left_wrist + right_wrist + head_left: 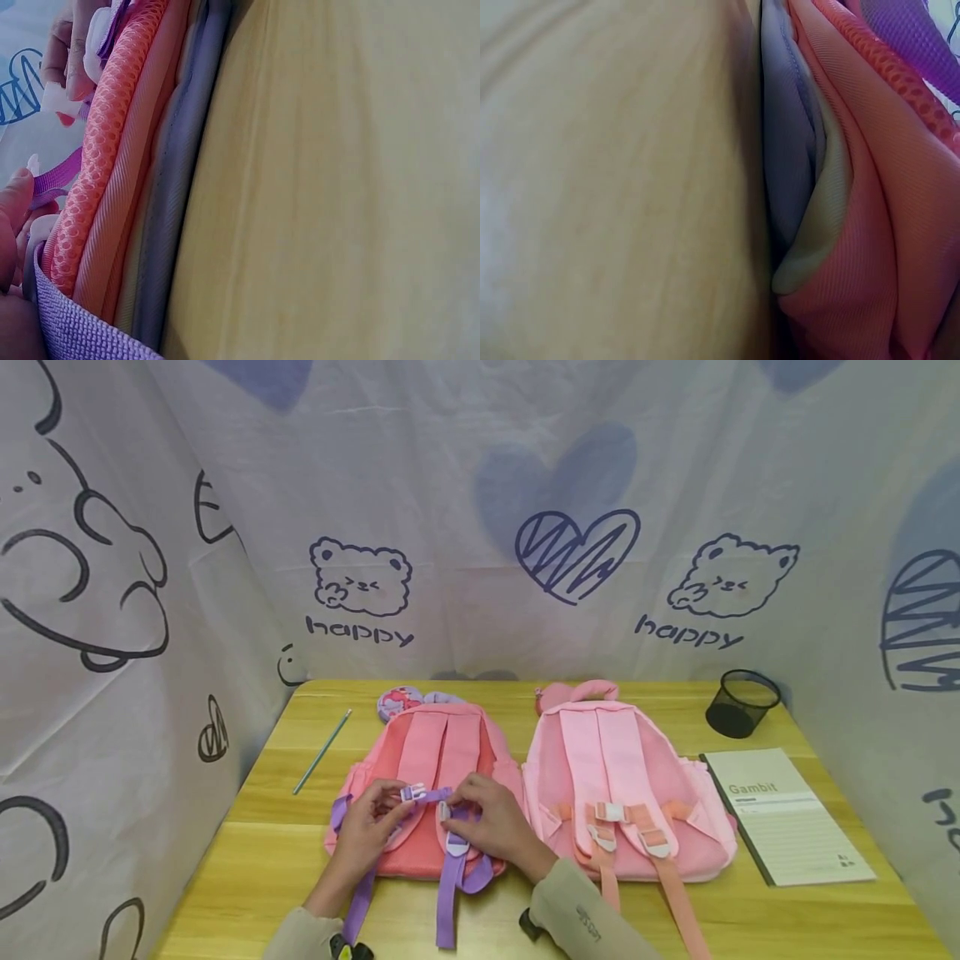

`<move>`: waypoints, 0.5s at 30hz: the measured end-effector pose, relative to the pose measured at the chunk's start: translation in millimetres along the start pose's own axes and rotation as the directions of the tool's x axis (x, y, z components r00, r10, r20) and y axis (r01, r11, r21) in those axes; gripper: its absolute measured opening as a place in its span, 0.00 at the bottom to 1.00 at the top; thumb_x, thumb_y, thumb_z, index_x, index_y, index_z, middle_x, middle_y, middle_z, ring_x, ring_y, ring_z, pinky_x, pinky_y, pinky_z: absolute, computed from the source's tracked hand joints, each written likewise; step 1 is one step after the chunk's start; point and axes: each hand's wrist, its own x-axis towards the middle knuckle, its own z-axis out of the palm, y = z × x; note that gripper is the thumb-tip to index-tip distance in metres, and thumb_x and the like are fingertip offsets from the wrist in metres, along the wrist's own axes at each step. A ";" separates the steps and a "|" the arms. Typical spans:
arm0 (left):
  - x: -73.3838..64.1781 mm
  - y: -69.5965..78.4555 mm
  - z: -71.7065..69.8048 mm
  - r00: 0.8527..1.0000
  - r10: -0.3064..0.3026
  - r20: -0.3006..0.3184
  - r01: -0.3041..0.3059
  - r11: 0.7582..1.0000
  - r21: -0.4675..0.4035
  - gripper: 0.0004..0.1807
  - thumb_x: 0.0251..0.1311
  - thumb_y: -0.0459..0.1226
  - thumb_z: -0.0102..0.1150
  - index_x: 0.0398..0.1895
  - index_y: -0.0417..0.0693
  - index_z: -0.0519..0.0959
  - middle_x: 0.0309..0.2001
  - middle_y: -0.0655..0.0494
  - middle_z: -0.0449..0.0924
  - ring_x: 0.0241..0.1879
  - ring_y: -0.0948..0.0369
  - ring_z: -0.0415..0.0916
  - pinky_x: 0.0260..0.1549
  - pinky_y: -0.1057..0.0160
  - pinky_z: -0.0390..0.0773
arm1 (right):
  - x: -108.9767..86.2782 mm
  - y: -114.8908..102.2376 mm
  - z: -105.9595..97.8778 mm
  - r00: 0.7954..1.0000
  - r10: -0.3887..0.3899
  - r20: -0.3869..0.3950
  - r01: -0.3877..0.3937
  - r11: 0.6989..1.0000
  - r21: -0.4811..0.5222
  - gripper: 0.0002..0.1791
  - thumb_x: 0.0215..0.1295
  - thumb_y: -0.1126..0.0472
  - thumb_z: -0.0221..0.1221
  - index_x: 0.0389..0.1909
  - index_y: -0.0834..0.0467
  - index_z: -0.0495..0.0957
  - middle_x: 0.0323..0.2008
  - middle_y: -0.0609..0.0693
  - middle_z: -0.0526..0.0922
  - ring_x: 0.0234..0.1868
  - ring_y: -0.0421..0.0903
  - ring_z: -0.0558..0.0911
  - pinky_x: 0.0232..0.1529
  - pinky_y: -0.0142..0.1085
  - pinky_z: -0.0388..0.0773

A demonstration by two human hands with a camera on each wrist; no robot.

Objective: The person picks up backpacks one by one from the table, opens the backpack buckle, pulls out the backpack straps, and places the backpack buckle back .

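A coral-pink backpack (420, 752) with purple straps lies back-up on the wooden table (255, 852). Across its shoulder straps runs a short purple chest strap (435, 794) with a white buckle (413, 792). My left hand (371, 827) pinches the buckle end of that strap. Gripping the strap's other end beside a second white clip (444, 811) is my right hand (487, 822). In the left wrist view the backpack's mesh edge (112, 150) fills the left side, with fingers (64, 56) on a white clip at the top. The right wrist view shows only the backpack's folded fabric (840, 187) and table.
A lighter pink backpack (626, 777) with peach straps lies back-up to the right. A green "Gambit" notebook (783, 814) and a black mesh pen cup (741, 703) sit at the far right. A thin green pencil (321, 752) lies at the left. Printed fabric walls surround the table.
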 end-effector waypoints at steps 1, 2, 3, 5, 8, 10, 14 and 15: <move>-0.1 0.0 -0.1 1.000 -0.002 0.000 0.002 1.000 -0.005 0.12 0.67 0.36 0.68 0.51 0.48 0.81 0.37 0.49 0.84 0.35 0.64 0.80 0.34 0.69 0.80 | 0.1 -1.0 -0.5 1.000 0.005 0.008 -0.004 1.000 -0.008 0.13 0.52 0.56 0.78 0.36 0.51 0.87 0.34 0.43 0.81 0.34 0.37 0.75 0.36 0.27 0.73; -0.2 0.1 -0.2 1.000 -0.003 0.000 0.003 1.000 -0.009 0.12 0.67 0.36 0.67 0.51 0.47 0.81 0.37 0.49 0.84 0.35 0.64 0.80 0.34 0.69 0.80 | 0.3 -1.6 -0.9 1.000 0.008 0.016 -0.008 1.000 -0.015 0.13 0.52 0.56 0.78 0.37 0.51 0.87 0.34 0.43 0.82 0.34 0.37 0.75 0.36 0.27 0.73; -0.1 0.0 -0.2 1.000 -0.004 -0.002 0.004 1.000 -0.013 0.12 0.67 0.36 0.67 0.51 0.47 0.81 0.37 0.48 0.84 0.35 0.64 0.80 0.34 0.69 0.80 | 0.4 -2.0 -1.1 1.000 0.011 0.023 -0.010 1.000 -0.023 0.13 0.52 0.56 0.78 0.38 0.51 0.87 0.35 0.43 0.82 0.34 0.37 0.75 0.37 0.27 0.73; 0.1 0.2 -0.3 1.000 0.000 -0.007 0.000 1.000 -0.022 0.12 0.67 0.35 0.67 0.51 0.46 0.81 0.37 0.48 0.84 0.35 0.63 0.80 0.33 0.69 0.80 | 0.9 -3.1 -1.8 0.999 0.013 0.032 -0.012 0.999 -0.031 0.14 0.52 0.56 0.78 0.39 0.51 0.88 0.35 0.44 0.82 0.35 0.38 0.76 0.37 0.27 0.74; -0.3 5.4 -0.7 1.000 -0.010 -0.009 0.010 1.000 -0.024 0.12 0.67 0.33 0.66 0.52 0.44 0.80 0.37 0.46 0.83 0.35 0.61 0.80 0.33 0.69 0.79 | 1.2 -4.3 -2.3 0.999 0.022 0.041 -0.021 0.999 -0.029 0.14 0.53 0.56 0.78 0.40 0.51 0.88 0.35 0.45 0.83 0.35 0.40 0.77 0.38 0.28 0.74; 0.1 5.2 -1.1 1.000 -0.009 -0.008 0.009 0.999 -0.032 0.12 0.67 0.33 0.66 0.52 0.44 0.80 0.37 0.46 0.83 0.34 0.61 0.80 0.33 0.69 0.79 | 1.2 -5.3 -3.1 0.999 0.030 0.042 -0.029 0.999 -0.014 0.14 0.53 0.57 0.78 0.41 0.51 0.88 0.36 0.46 0.83 0.35 0.40 0.78 0.38 0.29 0.75; -0.5 4.1 -2.1 1.000 0.001 -0.001 -0.002 0.999 -0.044 0.13 0.68 0.34 0.66 0.53 0.44 0.80 0.36 0.46 0.83 0.34 0.63 0.80 0.33 0.69 0.80 | 1.3 -6.5 -5.8 0.999 0.027 0.038 -0.028 0.999 0.018 0.14 0.56 0.56 0.77 0.43 0.51 0.88 0.36 0.45 0.84 0.35 0.41 0.79 0.37 0.29 0.76; 0.4 -0.9 -2.2 1.000 0.005 -0.005 -0.005 0.999 -0.047 0.13 0.67 0.35 0.67 0.53 0.45 0.80 0.36 0.47 0.83 0.34 0.65 0.80 0.33 0.69 0.80 | 1.6 -7.1 -6.9 0.999 0.021 0.034 -0.022 0.999 0.025 0.14 0.56 0.57 0.77 0.44 0.51 0.88 0.36 0.45 0.84 0.35 0.41 0.79 0.36 0.29 0.76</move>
